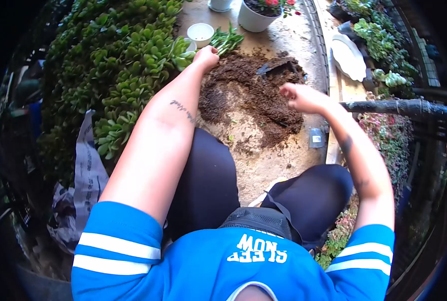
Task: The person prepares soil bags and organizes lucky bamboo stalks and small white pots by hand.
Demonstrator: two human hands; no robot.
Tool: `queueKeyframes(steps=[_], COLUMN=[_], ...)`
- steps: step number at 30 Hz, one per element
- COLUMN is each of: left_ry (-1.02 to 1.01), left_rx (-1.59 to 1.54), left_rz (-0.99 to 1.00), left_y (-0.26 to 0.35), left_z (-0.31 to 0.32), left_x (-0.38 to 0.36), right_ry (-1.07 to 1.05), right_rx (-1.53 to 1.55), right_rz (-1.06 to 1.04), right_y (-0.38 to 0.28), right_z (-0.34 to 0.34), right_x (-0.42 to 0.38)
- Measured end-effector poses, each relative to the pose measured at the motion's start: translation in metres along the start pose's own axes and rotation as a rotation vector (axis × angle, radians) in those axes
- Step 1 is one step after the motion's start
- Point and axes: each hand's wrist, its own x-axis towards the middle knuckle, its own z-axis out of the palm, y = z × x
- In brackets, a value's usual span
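My left hand (207,58) is closed at the far left edge of a heap of dark soil (238,67). It is right beside a bunch of green plant cuttings (227,40) lying on the ground, and whatever its fingers hold is hidden. Over the right side of the soil is my right hand (302,98), its fingers loosely bent and apart, with nothing visible in them. A dark trowel-like tool (276,67) lies partly buried in the soil, between and beyond my hands.
A small white pot (200,33) and a larger white pot with red flowers (256,20) stand at the back. Dense succulents (128,60) border the left. A small black nursery pot (316,138) lies at right, near a dark pipe (404,108) and a white scalloped dish (349,57).
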Motion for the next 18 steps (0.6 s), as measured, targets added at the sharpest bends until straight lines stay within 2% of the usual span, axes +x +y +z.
queueKeyframes(steps=[1,2,3,5,6,7,9,11,13,15,18], left_ry=[-0.003,-0.08,-0.222,-0.396,-0.463,-0.519,-0.479,-0.45,-0.348,-0.281,-0.198], left_rx=[-0.004,0.061,0.218,0.445,0.529,0.62,0.678,0.635,0.522,0.373,0.022], left_rz=[-0.006,0.044,-0.101,-0.004,0.061,0.121,0.1,0.134,0.073,0.032,0.169], left_y=[0.008,0.009,-0.035,-0.011,-0.01,-0.012,-0.023,-0.024,-0.01,-0.007,0.007], left_z=[0.002,0.008,-0.03,-0.027,-0.021,-0.019,-0.003,0.016,0.031,0.048,0.081], left_x=[0.001,0.009,-0.015,-0.01,-0.011,-0.004,0.01,0.023,0.016,0.013,0.013], right_ry=[0.042,0.007,0.021,-0.059,-0.196,-0.128,-0.038,-0.068,-0.031,-0.003,0.256], right_rx=[-0.12,-0.275,-0.174,-0.314,-0.289,-0.318,-0.074,0.052,-0.02,0.034,0.351], right_rz=[-0.044,0.004,-0.084,0.115,0.165,0.006,0.037,0.139,0.249,0.408,0.739], right_y=[0.011,0.017,-0.021,-0.023,-0.017,-0.008,0.012,0.044,0.092,0.146,0.164], right_z=[-0.008,-0.017,0.013,-0.008,-0.006,0.007,0.03,0.051,0.08,0.116,0.136], right_x=[0.016,0.034,0.064,0.068,0.072,0.072,0.064,0.062,0.071,0.087,0.103])
